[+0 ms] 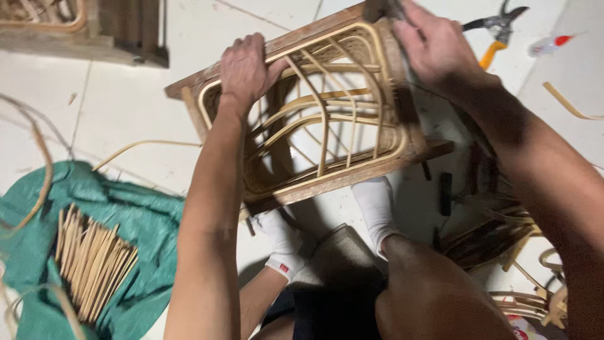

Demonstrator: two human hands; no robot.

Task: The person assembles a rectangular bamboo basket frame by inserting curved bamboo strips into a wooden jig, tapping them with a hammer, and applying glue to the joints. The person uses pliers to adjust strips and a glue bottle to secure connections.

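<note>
Rattan frame point(327, 113), left hand point(246, 66) clasping its rim, right hand point(434, 47) closed on corner

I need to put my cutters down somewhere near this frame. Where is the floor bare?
Bare tiles lie left of the rattan frame, above the green sack. The right side is crowded with rattan scraps, and pliers lie at the top.

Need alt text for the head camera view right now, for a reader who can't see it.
Seen from above, a seated person's left hand and right hand grip opposite sides of a wooden frame with bent rattan ribs, held over white-socked feet on a pale tiled floor. A green cloth with cut cane sticks lies left; yellow-handled pliers lie upper right.
</note>
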